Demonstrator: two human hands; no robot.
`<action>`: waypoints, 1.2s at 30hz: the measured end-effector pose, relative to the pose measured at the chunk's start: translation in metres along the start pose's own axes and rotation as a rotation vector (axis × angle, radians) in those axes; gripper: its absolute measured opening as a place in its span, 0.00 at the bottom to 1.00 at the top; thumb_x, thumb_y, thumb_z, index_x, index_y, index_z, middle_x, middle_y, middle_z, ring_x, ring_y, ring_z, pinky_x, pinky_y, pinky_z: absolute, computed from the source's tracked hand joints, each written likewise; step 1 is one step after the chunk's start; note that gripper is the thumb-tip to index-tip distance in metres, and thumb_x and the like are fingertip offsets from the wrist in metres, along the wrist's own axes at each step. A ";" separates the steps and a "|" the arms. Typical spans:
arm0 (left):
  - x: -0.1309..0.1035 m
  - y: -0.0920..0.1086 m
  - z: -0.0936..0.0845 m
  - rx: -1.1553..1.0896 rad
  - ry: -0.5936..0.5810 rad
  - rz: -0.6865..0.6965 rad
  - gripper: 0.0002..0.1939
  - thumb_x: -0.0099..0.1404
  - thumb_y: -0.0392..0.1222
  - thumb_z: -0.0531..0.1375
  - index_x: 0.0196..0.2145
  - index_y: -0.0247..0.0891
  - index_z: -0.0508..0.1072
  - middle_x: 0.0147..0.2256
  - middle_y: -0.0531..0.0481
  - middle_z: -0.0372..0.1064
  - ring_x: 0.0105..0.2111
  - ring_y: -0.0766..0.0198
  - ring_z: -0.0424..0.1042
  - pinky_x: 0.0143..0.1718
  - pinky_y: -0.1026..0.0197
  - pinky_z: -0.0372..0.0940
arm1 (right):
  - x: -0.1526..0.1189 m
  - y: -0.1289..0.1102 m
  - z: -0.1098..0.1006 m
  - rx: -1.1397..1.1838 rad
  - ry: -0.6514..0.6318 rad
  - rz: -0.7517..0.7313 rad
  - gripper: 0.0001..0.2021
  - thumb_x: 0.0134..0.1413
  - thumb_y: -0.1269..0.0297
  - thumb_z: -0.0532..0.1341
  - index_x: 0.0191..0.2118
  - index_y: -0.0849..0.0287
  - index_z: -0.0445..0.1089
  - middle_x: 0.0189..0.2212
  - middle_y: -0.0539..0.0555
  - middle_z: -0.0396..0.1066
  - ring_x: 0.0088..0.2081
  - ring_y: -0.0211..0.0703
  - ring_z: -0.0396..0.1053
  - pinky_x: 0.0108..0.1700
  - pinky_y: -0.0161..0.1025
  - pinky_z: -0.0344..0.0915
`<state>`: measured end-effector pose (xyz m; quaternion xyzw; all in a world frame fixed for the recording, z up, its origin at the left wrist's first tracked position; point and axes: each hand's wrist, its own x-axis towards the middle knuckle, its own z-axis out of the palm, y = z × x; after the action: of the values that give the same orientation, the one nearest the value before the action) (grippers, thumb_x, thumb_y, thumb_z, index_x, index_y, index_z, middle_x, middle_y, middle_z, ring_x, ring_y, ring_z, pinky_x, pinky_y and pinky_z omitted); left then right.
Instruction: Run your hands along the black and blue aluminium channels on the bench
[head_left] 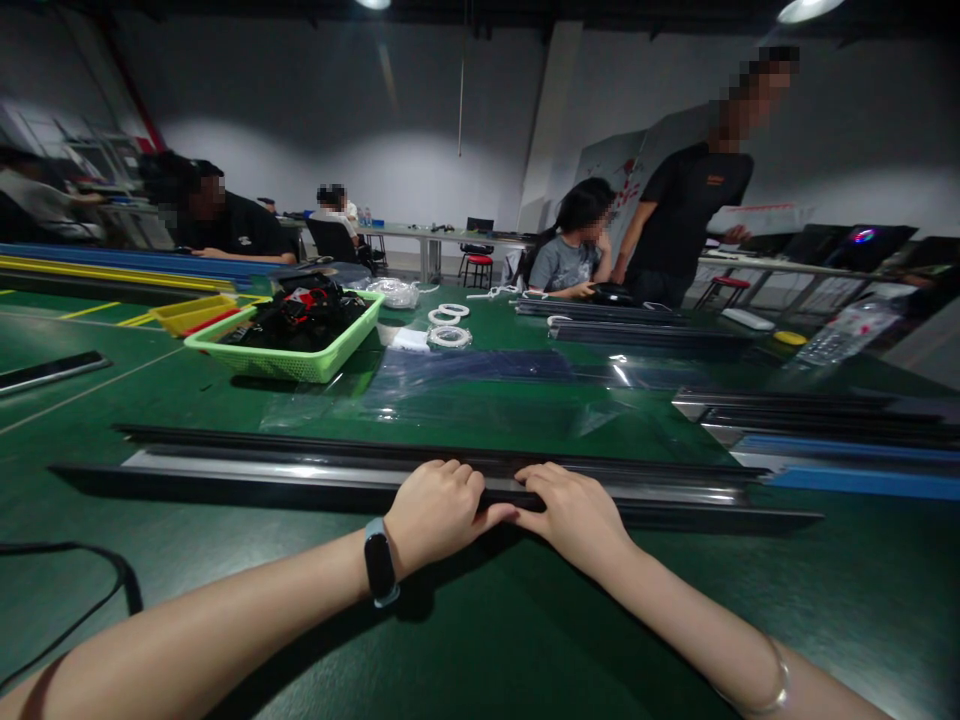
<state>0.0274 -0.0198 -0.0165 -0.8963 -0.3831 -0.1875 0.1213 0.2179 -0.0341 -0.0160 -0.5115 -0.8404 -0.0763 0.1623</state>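
Note:
A long black channel-shaped strip [285,475] with a shiny pale inner face lies across the green table [510,630]. Near its middle, my left hand [439,510] grips the strip's front edge, fingers curled over into the channel and thumb along the near side. Close on its right, my right hand [574,510] grips the same strip in the same way, and the two thumbs nearly meet. Behind the strip lie clear plastic sheets [480,385].
A green basket [330,360] of black parts stands back left, beside a yellow tray [191,315]. White rings [450,337] lie behind. More strips [862,470] and a bottle [851,330] are at right. A cable [124,570] is at left. Several people are beyond.

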 end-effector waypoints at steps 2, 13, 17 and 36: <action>0.000 0.000 -0.001 -0.002 -0.001 0.000 0.24 0.62 0.57 0.45 0.24 0.33 0.67 0.24 0.44 0.68 0.27 0.59 0.68 0.28 0.58 0.61 | 0.000 0.000 -0.001 -0.004 -0.003 0.003 0.18 0.47 0.50 0.57 0.38 0.60 0.68 0.36 0.54 0.71 0.37 0.42 0.67 0.38 0.38 0.63; 0.001 0.001 -0.003 -0.004 -0.003 0.009 0.24 0.62 0.56 0.46 0.24 0.33 0.67 0.24 0.43 0.68 0.27 0.59 0.68 0.29 0.58 0.61 | -0.001 -0.004 -0.004 -0.020 -0.035 0.012 0.14 0.48 0.53 0.57 0.35 0.58 0.68 0.31 0.54 0.70 0.34 0.42 0.67 0.35 0.37 0.62; 0.002 0.001 -0.004 -0.004 -0.023 0.001 0.25 0.62 0.56 0.45 0.24 0.32 0.68 0.24 0.43 0.69 0.27 0.58 0.69 0.29 0.58 0.61 | -0.003 -0.006 -0.006 -0.057 -0.053 0.003 0.11 0.48 0.56 0.57 0.33 0.59 0.65 0.28 0.53 0.69 0.32 0.42 0.66 0.33 0.37 0.60; 0.002 -0.002 -0.005 -0.038 -0.033 0.048 0.20 0.63 0.53 0.47 0.26 0.34 0.67 0.25 0.46 0.68 0.28 0.59 0.69 0.31 0.58 0.61 | -0.001 -0.005 -0.010 -0.108 -0.060 -0.024 0.12 0.48 0.55 0.57 0.32 0.60 0.66 0.27 0.54 0.69 0.32 0.43 0.66 0.33 0.37 0.60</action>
<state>0.0258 -0.0190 -0.0112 -0.9104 -0.3599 -0.1768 0.1023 0.2160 -0.0403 -0.0065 -0.5115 -0.8455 -0.1082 0.1085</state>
